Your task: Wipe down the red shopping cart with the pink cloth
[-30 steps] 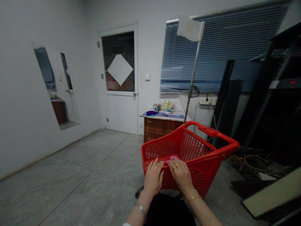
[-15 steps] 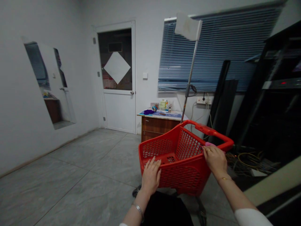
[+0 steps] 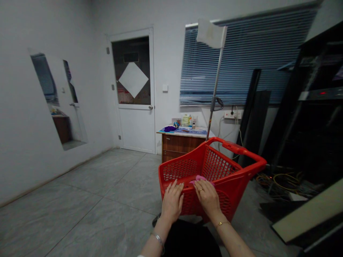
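Basket (image 3: 235, 184): left hand (image 3: 172, 201) lies open and flat on the near rim; right hand (image 3: 207, 196), fingers straight, presses a cloth (image 3: 199, 177) there.

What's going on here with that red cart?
A person has both bare hands on the near rim of a red plastic shopping cart that stands on a tiled floor. The left hand lies flat on the rim. Right beside it, the right hand presses a pink cloth against the same rim, as if wiping it. A wooden desk stands behind the cart by the wall.
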A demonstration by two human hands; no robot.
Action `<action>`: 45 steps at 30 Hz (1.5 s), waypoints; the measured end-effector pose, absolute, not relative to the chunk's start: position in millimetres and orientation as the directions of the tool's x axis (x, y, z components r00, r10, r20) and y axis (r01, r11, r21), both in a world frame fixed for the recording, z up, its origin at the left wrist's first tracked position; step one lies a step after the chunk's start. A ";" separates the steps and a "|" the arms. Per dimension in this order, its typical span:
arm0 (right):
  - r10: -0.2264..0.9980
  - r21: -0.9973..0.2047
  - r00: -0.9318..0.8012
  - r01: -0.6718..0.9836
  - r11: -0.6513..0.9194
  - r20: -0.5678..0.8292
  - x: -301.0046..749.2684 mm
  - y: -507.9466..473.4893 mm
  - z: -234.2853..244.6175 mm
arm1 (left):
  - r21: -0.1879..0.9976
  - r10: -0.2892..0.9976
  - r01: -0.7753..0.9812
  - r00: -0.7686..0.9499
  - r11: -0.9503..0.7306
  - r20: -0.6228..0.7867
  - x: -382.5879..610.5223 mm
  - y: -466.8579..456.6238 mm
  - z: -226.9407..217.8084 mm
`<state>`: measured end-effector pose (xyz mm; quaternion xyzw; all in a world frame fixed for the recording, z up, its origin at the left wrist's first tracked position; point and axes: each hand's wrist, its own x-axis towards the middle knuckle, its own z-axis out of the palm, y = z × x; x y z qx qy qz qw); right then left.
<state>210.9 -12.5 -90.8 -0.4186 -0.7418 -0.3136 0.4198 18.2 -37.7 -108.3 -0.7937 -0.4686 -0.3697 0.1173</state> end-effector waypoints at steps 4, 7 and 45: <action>0.369 0.190 -0.360 0.886 0.422 0.857 255.3 -3.2 -73.6 | 0.164 0.662 0.832 0.286 -0.530 0.692 18.0 -38.0 -107.4; 0.400 0.271 -0.400 0.900 0.343 0.825 311.5 10.1 -52.8 | 0.167 0.667 0.828 0.292 -0.535 0.686 18.3 -38.6 -106.7; 0.392 0.214 -0.256 0.966 0.147 0.884 363.9 20.9 -25.9 | 0.131 0.662 0.844 0.301 -0.519 0.686 22.3 -40.0 -107.0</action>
